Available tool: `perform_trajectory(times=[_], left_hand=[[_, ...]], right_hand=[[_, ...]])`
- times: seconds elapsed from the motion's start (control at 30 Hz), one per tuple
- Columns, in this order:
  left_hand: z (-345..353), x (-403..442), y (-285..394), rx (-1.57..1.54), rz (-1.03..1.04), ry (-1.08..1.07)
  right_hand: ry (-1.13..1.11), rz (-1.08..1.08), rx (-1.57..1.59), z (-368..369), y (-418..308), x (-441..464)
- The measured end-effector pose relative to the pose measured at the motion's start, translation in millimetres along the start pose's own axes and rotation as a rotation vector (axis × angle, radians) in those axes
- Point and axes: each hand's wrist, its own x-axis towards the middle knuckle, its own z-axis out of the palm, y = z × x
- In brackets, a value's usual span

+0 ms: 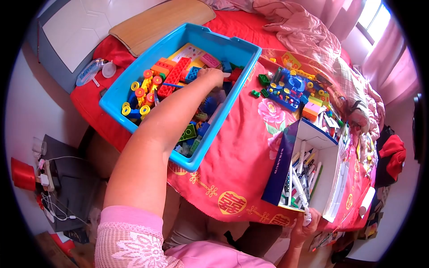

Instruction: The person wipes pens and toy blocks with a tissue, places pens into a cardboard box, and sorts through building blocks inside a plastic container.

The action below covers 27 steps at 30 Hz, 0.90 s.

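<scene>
My left hand reaches down into a blue plastic bin of toys, its fingers largely hidden among the pieces. Close to it are a blue building block, a long red block and a pink block. Yellow-and-orange wheeled pieces lie at the bin's left side. At the bed's front edge my right hand is closed around a crumpled white thing, beside an open dark-blue box of pens and markers.
On the red bedspread stands a blue toy set with small green blocks beside it. A wooden board lies behind the bin. Crumpled pink bedding is at the back; cables sit lower left.
</scene>
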Motion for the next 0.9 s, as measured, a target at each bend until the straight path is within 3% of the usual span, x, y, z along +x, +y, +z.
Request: perform_trajectory(times=[0.07,0.27,0.3,0.4,0.43,0.57,0.67,0.73,0.9], left_hand=[[3,21,-7,-0.045,0.029,-0.143],[6,41,-17,-0.601,0.029,-0.364],[5,41,-12,-0.411,0.064,-0.340],[-4,36,-5,-0.240,0.026,-0.405],[-6,31,-5,-0.288,0.018,-0.329],[-1,32,-15,-0.830,-0.014,-0.605],[-17,30,-24,-1.151,-0.050,-0.631],[-41,22,-34,-1.220,0.093,-0.625],[-99,-40,-19,-1.255,0.314,-0.325]], right_hand=[[-0.022,-0.012,-0.001,-1,3,0],[-0.016,-0.015,0.003,1,5,-3],[-0.013,-0.025,-0.003,2,6,-2],[-0.023,-0.004,0.007,1,1,-1],[-0.023,-0.011,-0.002,2,2,0],[-0.012,-0.005,0.002,4,0,-1],[-0.010,-0.016,0.004,4,-1,0],[-0.008,-0.016,0.002,3,-1,0],[0.000,-0.032,-0.007,1,-10,7]])
